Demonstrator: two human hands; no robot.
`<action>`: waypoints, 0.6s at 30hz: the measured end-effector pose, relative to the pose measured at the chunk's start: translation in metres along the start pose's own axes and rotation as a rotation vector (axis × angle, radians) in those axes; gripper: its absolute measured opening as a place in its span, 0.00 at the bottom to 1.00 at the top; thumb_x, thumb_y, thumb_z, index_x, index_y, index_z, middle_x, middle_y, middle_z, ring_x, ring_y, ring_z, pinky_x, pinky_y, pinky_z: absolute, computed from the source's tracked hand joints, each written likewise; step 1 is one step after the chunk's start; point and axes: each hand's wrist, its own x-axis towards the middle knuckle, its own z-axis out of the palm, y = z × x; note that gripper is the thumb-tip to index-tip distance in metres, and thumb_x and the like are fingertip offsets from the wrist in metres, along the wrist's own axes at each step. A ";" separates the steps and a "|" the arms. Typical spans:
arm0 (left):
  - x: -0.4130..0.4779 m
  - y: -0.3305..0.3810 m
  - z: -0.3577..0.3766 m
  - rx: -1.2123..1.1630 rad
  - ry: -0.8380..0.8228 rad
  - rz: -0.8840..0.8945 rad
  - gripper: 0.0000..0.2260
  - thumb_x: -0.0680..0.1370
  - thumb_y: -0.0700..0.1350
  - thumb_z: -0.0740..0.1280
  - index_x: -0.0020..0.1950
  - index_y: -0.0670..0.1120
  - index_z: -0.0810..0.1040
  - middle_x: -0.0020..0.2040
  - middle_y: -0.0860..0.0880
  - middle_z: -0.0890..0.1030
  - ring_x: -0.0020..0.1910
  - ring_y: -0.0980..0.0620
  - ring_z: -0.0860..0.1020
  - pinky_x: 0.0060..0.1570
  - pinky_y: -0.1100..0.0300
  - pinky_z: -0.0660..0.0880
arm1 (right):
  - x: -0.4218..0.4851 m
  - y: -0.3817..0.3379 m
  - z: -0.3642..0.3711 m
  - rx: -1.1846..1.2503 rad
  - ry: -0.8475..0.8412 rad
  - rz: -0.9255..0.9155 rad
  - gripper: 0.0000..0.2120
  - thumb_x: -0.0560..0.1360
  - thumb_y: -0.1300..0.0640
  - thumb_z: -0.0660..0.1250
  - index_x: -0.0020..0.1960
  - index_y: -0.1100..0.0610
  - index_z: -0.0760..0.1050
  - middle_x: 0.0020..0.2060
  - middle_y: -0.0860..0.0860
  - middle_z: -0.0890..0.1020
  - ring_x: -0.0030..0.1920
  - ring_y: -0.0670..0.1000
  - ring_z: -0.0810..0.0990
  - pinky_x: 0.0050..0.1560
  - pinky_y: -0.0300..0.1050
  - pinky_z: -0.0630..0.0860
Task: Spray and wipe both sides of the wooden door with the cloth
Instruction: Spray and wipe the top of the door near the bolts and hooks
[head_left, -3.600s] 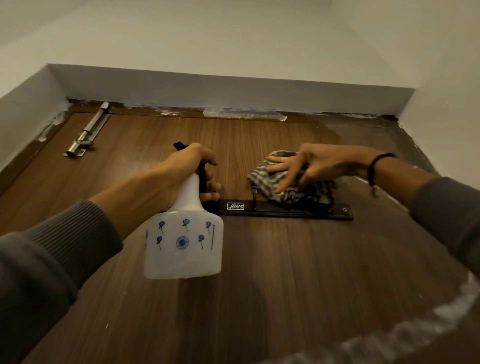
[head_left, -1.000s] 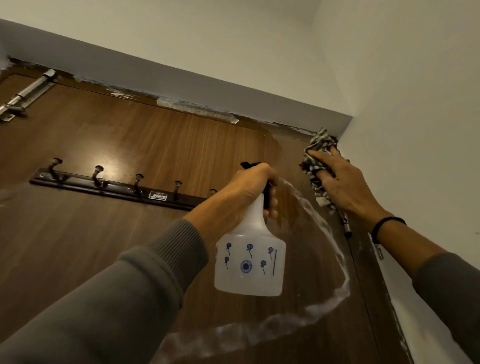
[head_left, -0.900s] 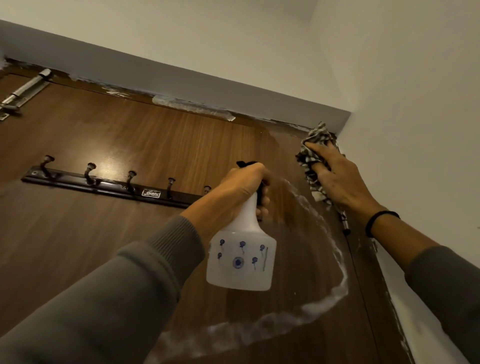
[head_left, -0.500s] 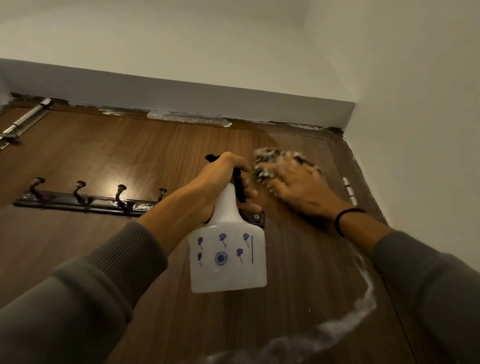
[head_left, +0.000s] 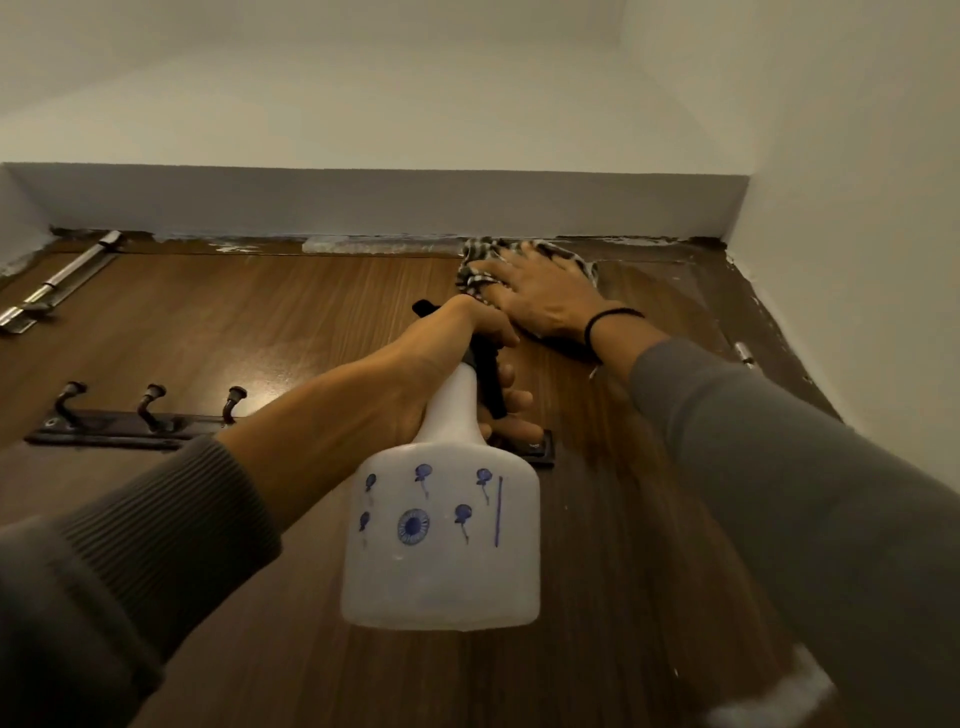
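Head view: right hand (head_left: 540, 296) flat, fingers spread, pressing checked cloth (head_left: 483, 260) against wooden door (head_left: 260, 322) at its top edge. Left hand (head_left: 447, 364) wrapped tight around neck of white spray bottle (head_left: 441, 545), held in front of the door. Hook rail (head_left: 130, 421) at left, bolt latch (head_left: 57, 283) upper left.

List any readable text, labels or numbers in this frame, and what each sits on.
None readable.
Spray bottle: blue printed motifs and a vertical line only, no letters.
Hook rack: no label in view; its middle is hidden behind the left hand.
Cloth, under the right hand: check pattern, no text.
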 end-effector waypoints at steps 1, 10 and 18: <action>0.000 0.003 0.006 0.109 0.019 -0.021 0.09 0.81 0.41 0.64 0.42 0.39 0.72 0.35 0.42 0.74 0.31 0.43 0.79 0.22 0.58 0.77 | 0.003 0.011 -0.004 -0.003 0.007 0.000 0.24 0.85 0.40 0.49 0.80 0.40 0.58 0.81 0.49 0.58 0.81 0.55 0.53 0.78 0.63 0.50; -0.004 -0.004 0.003 0.239 0.038 -0.070 0.11 0.77 0.47 0.66 0.38 0.43 0.75 0.33 0.45 0.80 0.33 0.43 0.85 0.21 0.62 0.75 | -0.034 0.155 -0.022 0.021 0.099 0.310 0.25 0.85 0.43 0.49 0.80 0.48 0.60 0.80 0.55 0.61 0.78 0.60 0.60 0.78 0.60 0.55; -0.008 -0.004 0.000 0.089 0.013 -0.067 0.07 0.79 0.44 0.65 0.43 0.42 0.74 0.37 0.43 0.77 0.26 0.46 0.82 0.18 0.59 0.74 | -0.070 0.133 -0.015 0.010 0.134 0.443 0.26 0.84 0.44 0.48 0.81 0.48 0.57 0.80 0.56 0.61 0.78 0.61 0.59 0.78 0.60 0.55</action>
